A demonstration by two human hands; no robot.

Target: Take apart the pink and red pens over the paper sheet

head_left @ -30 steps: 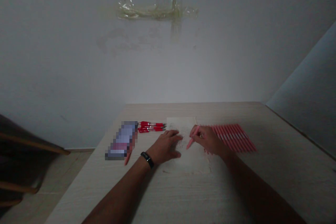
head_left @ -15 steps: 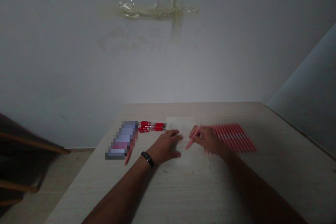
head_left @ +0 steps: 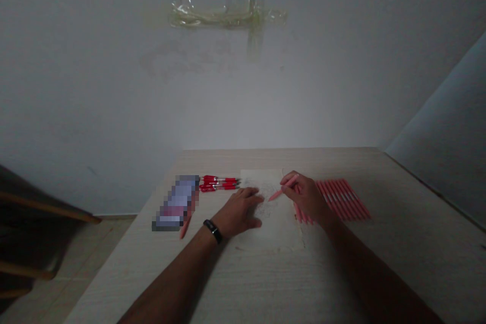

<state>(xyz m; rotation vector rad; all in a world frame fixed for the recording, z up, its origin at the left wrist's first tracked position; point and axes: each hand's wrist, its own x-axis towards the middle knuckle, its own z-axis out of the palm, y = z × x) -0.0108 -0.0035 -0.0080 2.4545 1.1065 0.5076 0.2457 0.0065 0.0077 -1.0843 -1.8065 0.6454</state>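
My right hand (head_left: 304,193) grips a pink pen (head_left: 284,187), its tip pointing down-left over a sheet of paper (head_left: 273,235). Dark scribble marks show on the paper between my hands. My left hand (head_left: 241,211), with a black band on its wrist, lies on the sheet's left part, fingers spread and nothing in them. A row of pink pens (head_left: 343,198) lies side by side at the right, partly hidden behind my right hand. Whether the held pen's tip touches the paper I cannot make out.
Several red pens (head_left: 220,183) lie left of the paper. A blurred-out phone-like object (head_left: 176,202) is at the table's left edge, with another pink pen (head_left: 185,227) beside it. The wooden table (head_left: 243,283) meets a wall with tape (head_left: 228,17) on it.
My right hand has moved up and slightly right, bringing the pink pen with it; the pen now lies at a flatter slant. My left hand has stayed in place.
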